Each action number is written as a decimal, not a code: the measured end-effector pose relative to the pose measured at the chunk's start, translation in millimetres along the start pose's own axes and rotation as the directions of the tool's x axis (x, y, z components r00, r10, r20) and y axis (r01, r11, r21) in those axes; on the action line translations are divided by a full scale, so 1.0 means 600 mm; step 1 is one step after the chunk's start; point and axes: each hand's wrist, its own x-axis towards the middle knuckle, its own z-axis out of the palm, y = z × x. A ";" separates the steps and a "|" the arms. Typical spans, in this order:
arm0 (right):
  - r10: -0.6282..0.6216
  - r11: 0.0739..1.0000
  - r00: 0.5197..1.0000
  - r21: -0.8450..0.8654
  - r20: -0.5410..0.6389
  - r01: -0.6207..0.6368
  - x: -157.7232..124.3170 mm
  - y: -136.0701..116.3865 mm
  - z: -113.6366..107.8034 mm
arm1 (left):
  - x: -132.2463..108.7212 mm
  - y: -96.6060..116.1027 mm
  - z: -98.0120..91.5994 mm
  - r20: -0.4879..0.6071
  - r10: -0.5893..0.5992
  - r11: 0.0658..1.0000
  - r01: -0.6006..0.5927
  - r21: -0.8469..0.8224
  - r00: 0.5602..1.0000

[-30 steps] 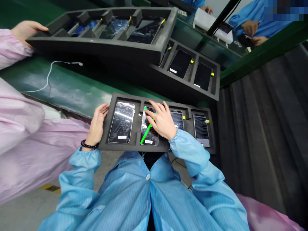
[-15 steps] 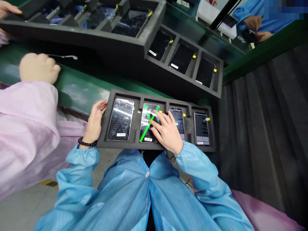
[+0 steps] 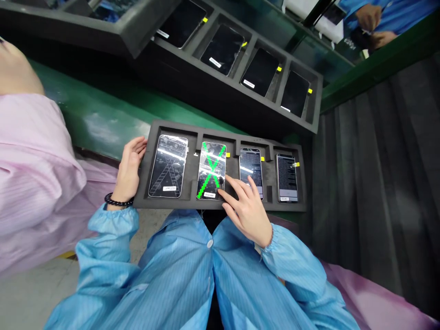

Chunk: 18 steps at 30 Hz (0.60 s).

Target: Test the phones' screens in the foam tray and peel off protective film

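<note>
A black foam tray (image 3: 192, 183) lies in front of my body, with phones side by side in its compartments. My left hand (image 3: 129, 167) grips the tray's left end. On the second phone (image 3: 210, 160), a thick green X of blocky squares crosses the screen. My right hand (image 3: 248, 208) is spread, its index fingertip at the lower right of that screen. The leftmost phone (image 3: 169, 160) shows thin grid lines in diagonal bands. Dense text fills the third phone (image 3: 250, 162), partly under my fingers, and the rightmost phone (image 3: 287, 176).
A longer black tray (image 3: 237, 87) of dark-screened phones stands behind on the green bench (image 3: 103, 119), partly under another tray (image 3: 85, 36). A neighbour's pink sleeve (image 3: 37, 160) and hand are at left. Another person's hands (image 3: 374, 27) work at upper right.
My right index finger has moved down and right across the second phone, and the green X reaches further toward its lower right. The upper tray at back has shifted left, uncovering another phone.
</note>
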 end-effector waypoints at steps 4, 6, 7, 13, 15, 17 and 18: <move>-0.002 0.999 1.000 0.038 -0.027 0.003 -0.012 -0.003 -0.005 | -0.002 -0.001 -0.003 -0.001 -0.005 1.000 0.005 0.027 1.000; -0.003 0.998 0.999 0.064 -0.040 0.005 -0.010 -0.003 -0.005 | 0.003 0.000 -0.005 0.004 -0.014 0.998 0.014 0.053 1.000; -0.003 0.997 0.999 0.074 -0.045 0.007 -0.007 -0.002 -0.006 | 0.008 0.001 -0.006 0.006 -0.017 0.997 0.017 0.070 1.000; -0.034 0.995 0.994 0.091 -0.105 0.043 0.023 0.013 -0.027 | 0.085 0.000 0.002 -0.029 0.037 0.982 -0.031 0.187 0.999; -0.011 0.995 0.986 0.091 -0.168 0.027 0.042 0.023 -0.039 | 0.112 -0.004 0.008 -0.051 0.059 0.968 -0.044 0.247 0.997; 0.007 0.995 0.978 0.101 -0.210 0.015 0.068 0.031 -0.047 | 0.128 -0.007 0.013 -0.059 0.074 0.950 -0.053 0.307 0.995; 0.006 0.994 0.976 0.108 -0.217 0.018 0.083 0.035 -0.047 | 0.132 -0.008 0.015 -0.057 0.081 0.942 -0.058 0.331 0.995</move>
